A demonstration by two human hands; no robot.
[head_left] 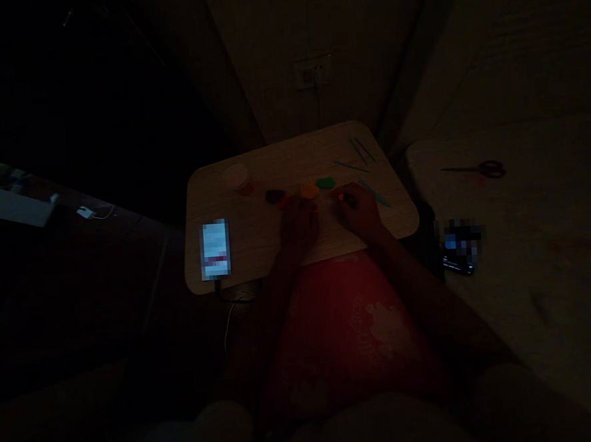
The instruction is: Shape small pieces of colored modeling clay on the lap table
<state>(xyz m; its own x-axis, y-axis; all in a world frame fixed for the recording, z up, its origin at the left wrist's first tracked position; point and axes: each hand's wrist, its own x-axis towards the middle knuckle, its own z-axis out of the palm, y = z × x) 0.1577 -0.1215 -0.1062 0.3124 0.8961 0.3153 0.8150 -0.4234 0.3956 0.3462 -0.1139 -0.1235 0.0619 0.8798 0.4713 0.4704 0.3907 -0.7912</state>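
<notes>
The room is very dark. My left hand (299, 222) rests on a small wooden table (257, 247), its fingers curled near a red clay lump (284, 201). My right hand (359, 208) lies beside it, fingers pinched on a small pink piece (341, 196). Beyond the hands lie a purple lump (274, 195), an orange lump (309, 190) and a green lump (326, 182). What the left fingers hold, if anything, is hidden.
A lit phone (214, 249) lies at the table's left front. A small round tub (237, 178) stands behind it. Several thin teal tools (359, 152) lie at the back right. Scissors (477, 168) and another device (460, 247) rest on the surface to the right.
</notes>
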